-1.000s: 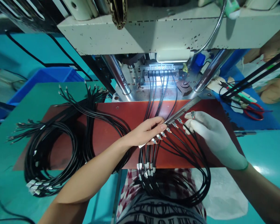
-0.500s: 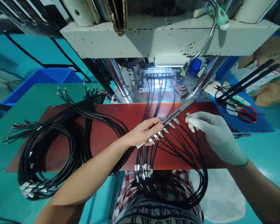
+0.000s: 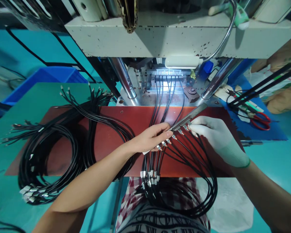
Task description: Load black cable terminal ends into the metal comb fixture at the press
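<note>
My bare left hand (image 3: 155, 137) is closed around a long grey metal bar (image 3: 195, 113), held slantwise over the red-brown board. Several small metal cable connectors (image 3: 168, 141) sit in a row along the bar's near edge, their black cables (image 3: 188, 147) looping down to my lap. My right hand (image 3: 210, 136), in a white glove, pinches a cable by its connector end right at the bar's edge; the fingertips partly hide that connector. Beneath the bar, other black cables (image 3: 165, 110) run back into a lit metal mold (image 3: 166, 82).
Coiled black cable bundles (image 3: 75, 152) lie on the left of the red-brown board (image 3: 109, 129). A press beam (image 3: 160, 42) spans overhead, with steel posts (image 3: 123, 77) at both sides. Red-handled scissors (image 3: 260, 121) and other tools rest on a blue surface at right. A blue bin (image 3: 46, 76) stands back left.
My right hand has moved left with the cable connector, from apart to right against the bar. My left hand still holds the bar in nearly the same place. The view has shifted slightly.
</note>
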A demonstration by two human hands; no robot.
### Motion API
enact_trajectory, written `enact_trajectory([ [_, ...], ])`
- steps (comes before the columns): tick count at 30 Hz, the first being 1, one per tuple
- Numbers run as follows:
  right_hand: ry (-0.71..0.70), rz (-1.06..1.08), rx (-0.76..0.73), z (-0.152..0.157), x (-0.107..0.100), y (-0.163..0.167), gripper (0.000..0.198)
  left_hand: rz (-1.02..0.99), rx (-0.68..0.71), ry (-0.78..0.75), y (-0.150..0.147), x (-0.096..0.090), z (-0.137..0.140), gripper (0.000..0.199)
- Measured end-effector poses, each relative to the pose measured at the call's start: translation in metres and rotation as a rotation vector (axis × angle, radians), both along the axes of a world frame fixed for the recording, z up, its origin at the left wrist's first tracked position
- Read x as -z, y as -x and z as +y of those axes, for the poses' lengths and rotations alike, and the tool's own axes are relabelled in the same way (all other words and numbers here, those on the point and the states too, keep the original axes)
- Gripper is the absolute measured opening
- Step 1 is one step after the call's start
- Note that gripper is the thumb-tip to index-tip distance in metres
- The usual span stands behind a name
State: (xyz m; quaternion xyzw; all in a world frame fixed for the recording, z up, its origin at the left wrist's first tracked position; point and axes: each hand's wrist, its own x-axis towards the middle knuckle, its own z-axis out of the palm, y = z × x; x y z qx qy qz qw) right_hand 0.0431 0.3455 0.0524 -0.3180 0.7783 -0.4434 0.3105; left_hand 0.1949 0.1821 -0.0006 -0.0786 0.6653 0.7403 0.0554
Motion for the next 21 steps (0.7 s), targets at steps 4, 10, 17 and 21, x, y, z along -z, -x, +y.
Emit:
enact_trajectory([
  [4,-0.048,0.054,-0.001,-0.001,0.006,0.002,0.016,0.096,-0.025,0.200,0.001,-0.003,0.001,0.037],
  [10,0.080,0.589,0.018,0.015,0.014,-0.007,0.015,0.125,-0.072,0.161,0.003,0.001,0.003,0.038],
  [17,-0.017,1.402,-0.135,0.016,0.008,-0.021,0.007,0.114,-0.073,0.143,0.003,0.002,0.004,0.038],
  [21,-0.004,1.399,-0.114,0.011,0.007,-0.022,0.006,0.120,-0.060,0.126,0.002,-0.001,0.004,0.038],
])
